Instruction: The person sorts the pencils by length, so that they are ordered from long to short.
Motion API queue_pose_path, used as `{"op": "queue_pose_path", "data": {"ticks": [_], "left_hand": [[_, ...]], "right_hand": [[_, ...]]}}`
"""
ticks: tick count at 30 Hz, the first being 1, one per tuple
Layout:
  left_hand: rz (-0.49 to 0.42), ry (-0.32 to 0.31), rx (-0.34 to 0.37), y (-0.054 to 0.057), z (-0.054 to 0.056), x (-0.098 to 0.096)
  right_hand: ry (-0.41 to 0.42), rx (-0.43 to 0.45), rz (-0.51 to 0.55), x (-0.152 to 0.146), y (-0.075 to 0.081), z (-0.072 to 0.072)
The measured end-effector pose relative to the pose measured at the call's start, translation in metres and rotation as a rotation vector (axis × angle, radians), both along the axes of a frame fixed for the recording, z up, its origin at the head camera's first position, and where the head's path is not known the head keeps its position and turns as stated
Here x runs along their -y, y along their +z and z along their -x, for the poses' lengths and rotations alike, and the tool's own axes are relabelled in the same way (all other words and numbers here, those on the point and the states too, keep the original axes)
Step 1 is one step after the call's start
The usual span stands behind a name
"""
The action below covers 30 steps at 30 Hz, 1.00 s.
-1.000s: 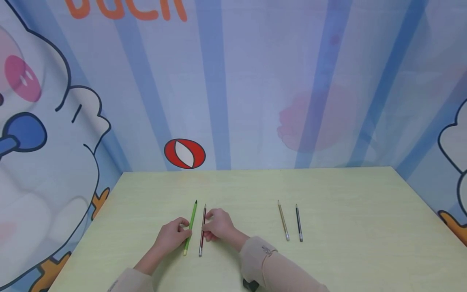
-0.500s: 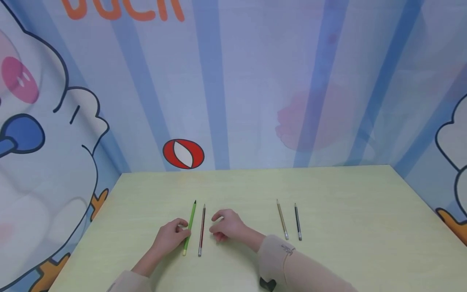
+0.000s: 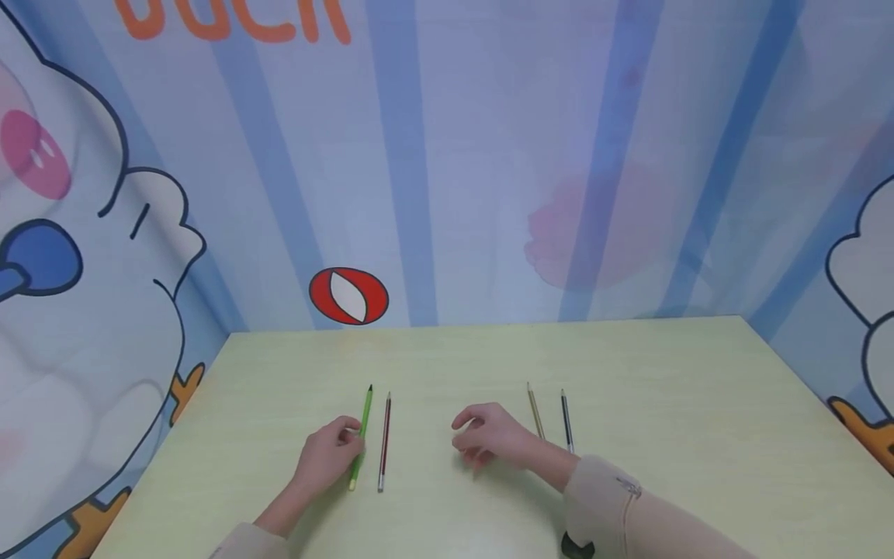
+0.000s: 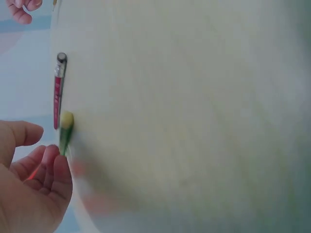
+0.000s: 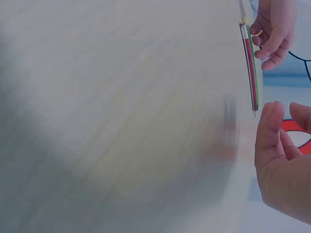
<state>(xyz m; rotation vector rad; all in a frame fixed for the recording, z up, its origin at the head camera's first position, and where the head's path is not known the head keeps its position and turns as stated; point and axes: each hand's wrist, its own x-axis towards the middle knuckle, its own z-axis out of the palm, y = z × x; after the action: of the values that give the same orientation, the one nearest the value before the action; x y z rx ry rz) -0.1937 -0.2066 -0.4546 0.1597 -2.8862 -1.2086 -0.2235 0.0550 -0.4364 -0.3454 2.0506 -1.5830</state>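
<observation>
My left hand (image 3: 328, 454) rests beside a green pencil (image 3: 365, 419) on the table, fingertips right at its shaft. In the left wrist view a gap shows between thumb and fingers, and the pencil's yellowish end (image 4: 68, 119) sticks out past the fingertips. Just right of it lies a dark red pencil (image 3: 385, 446), nearly parallel, with a silvery end. My right hand (image 3: 496, 435) hovers low over the table with loosely bent fingers, holding nothing. Its wrist and sleeve cover the lower ends of a gold-coloured pencil (image 3: 534, 407) and a dark pencil (image 3: 566, 419).
The pale yellow-green table (image 3: 447, 357) ends at the back against a blue striped backdrop (image 3: 482, 155) with cartoon figures. A small black object (image 3: 576, 547) shows under the right sleeve.
My right hand has let go of the dark red pencil and moved right, towards the gold-coloured one. The left hand stays at the green pencil. The view has shifted slightly.
</observation>
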Motion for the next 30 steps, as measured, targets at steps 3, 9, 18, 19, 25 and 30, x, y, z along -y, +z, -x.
{"op": "queue_pose_path", "data": {"ticks": [3,9,18,19,25,30], "left_hand": [[0.032,0.015,-0.034,0.007,-0.001,-0.007],[0.017,0.006,-0.127,0.025,-0.001,-0.029],[-0.157,-0.071,-0.103,0.044,0.01,-0.079],[-0.175,-0.075,-0.096,0.045,0.011,-0.085],[-0.247,-0.113,-0.095,0.039,0.017,-0.115],[-0.277,-0.163,-0.098,0.026,0.022,-0.133]], "right_hand": [[0.009,-0.014,-0.02,-0.014,0.002,0.0],[0.002,-0.027,-0.061,-0.039,0.012,-0.001],[-0.065,-0.086,-0.123,-0.073,0.025,0.008],[-0.073,-0.1,-0.129,-0.076,0.026,0.008],[-0.12,-0.165,-0.159,-0.09,0.023,0.012],[-0.184,-0.219,-0.19,-0.1,0.017,0.015]]}}
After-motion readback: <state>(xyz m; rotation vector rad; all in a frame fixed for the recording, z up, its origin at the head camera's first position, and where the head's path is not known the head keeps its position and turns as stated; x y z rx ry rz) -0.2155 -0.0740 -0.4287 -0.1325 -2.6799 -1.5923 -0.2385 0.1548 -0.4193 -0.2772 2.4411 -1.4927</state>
